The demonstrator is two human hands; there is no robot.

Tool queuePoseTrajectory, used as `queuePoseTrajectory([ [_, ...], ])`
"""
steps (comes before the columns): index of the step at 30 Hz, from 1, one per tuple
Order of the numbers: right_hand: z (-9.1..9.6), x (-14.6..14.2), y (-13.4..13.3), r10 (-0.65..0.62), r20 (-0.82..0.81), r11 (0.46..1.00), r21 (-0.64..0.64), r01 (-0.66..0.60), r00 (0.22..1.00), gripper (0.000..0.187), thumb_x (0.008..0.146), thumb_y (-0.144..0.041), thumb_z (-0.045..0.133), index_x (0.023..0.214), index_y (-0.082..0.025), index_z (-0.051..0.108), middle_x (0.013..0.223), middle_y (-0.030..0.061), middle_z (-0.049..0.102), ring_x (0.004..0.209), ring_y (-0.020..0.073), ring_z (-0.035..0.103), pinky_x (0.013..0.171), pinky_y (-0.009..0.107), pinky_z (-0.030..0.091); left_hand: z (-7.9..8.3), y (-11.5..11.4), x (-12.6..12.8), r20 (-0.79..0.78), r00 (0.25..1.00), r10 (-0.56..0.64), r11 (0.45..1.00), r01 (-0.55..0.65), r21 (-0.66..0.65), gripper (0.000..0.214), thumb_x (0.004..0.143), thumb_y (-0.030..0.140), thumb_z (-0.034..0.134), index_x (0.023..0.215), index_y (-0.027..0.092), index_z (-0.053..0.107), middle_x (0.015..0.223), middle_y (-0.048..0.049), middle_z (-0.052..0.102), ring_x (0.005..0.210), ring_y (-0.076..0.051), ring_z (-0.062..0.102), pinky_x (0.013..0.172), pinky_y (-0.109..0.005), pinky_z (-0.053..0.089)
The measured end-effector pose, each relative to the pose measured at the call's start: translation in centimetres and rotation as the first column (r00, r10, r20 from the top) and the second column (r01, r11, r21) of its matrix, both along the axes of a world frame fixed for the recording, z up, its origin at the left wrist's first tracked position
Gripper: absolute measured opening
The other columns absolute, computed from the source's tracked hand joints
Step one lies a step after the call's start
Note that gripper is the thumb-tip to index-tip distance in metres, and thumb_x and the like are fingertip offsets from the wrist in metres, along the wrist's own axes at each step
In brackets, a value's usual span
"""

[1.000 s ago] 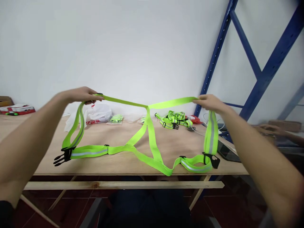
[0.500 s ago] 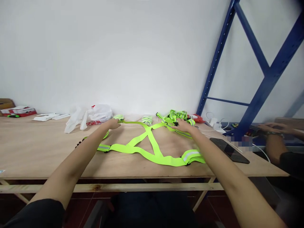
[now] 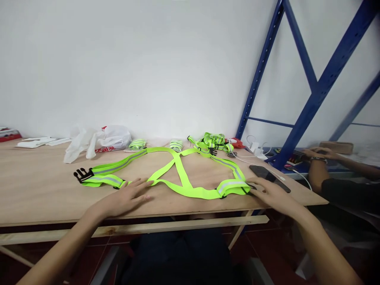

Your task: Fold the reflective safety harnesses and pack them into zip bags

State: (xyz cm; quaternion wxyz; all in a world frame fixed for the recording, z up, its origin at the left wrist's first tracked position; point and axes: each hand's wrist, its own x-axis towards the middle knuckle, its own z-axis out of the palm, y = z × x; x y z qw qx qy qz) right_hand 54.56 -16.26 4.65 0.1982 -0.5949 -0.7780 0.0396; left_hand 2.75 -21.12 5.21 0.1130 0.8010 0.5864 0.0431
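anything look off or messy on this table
Nothing spilled or damaged. The harness lies spread flat on the table, with the left hand and right hand open beside it. Only the heap of straps at the back is tangled, and the phone lies close to the right edge.

1 camera, on person's head. Looks forward and a bit down, across table [image 3: 44, 198] to white wall [image 3: 148, 59]. Near table edge close below camera. Left hand [image 3: 124, 200] and right hand [image 3: 273, 196] come in from bottom. Blue rack [image 3: 320, 85] far right.
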Motion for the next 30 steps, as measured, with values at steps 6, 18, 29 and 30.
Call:
queuePoseTrajectory([
  [6,-1.2,0.0,0.3,0.037,-0.067,0.994,-0.103,-0.044,0.997,0.055,0.081,-0.052,0.052,0.124,-0.022,0.066,0.133,0.0096,0.066,0.124,0.0340,0.060,0.108,0.045,0.046,-0.3,-1.0,-0.6,0.032,0.995,0.091,0.995,-0.090,-0.037,0.077,0.091,0.077,0.034,0.154,0.034,0.037,0.163,-0.0032,0.025,0.152,-0.036,0.016,0.120,-0.060,0.018],
  [18,-2.6,3.5,1.9,0.034,-0.172,0.995,-0.088,-0.049,0.984,0.053,0.078,-0.059,0.060,0.115,-0.024,0.076,0.129,0.0085,0.070,0.126,0.0357,0.058,0.113,0.049,0.039,-0.1,-1.3,-1.8,0.054,0.980,0.191,0.982,-0.190,-0.016,0.075,0.089,0.077,0.034,0.141,0.029,0.058,0.157,-0.0049,0.039,0.149,-0.035,0.027,0.119,-0.052,0.029],
  [29,-2.4,3.6,1.3,0.019,-0.127,0.995,-0.095,-0.031,0.992,0.052,0.081,-0.055,0.054,0.120,-0.026,0.075,0.133,0.0057,0.066,0.134,0.0369,0.052,0.122,0.054,0.021,-0.3,-1.7,-4.5,0.216,0.961,0.174,0.973,-0.201,0.112,0.071,0.084,0.077,0.042,0.128,0.028,0.069,0.144,-0.0035,0.057,0.136,-0.033,0.049,0.113,-0.041,0.041],
  [30,-2.6,3.7,1.4,0.014,-0.128,0.996,-0.089,-0.025,0.992,0.052,0.081,-0.054,0.054,0.118,-0.026,0.076,0.133,0.0064,0.067,0.133,0.0371,0.053,0.121,0.053,0.025,0.2,-1.8,-5.3,0.273,0.940,0.203,0.953,-0.254,0.166,0.069,0.085,0.074,0.041,0.125,0.027,0.071,0.139,-0.0032,0.062,0.131,-0.033,0.054,0.110,-0.039,0.043],
])
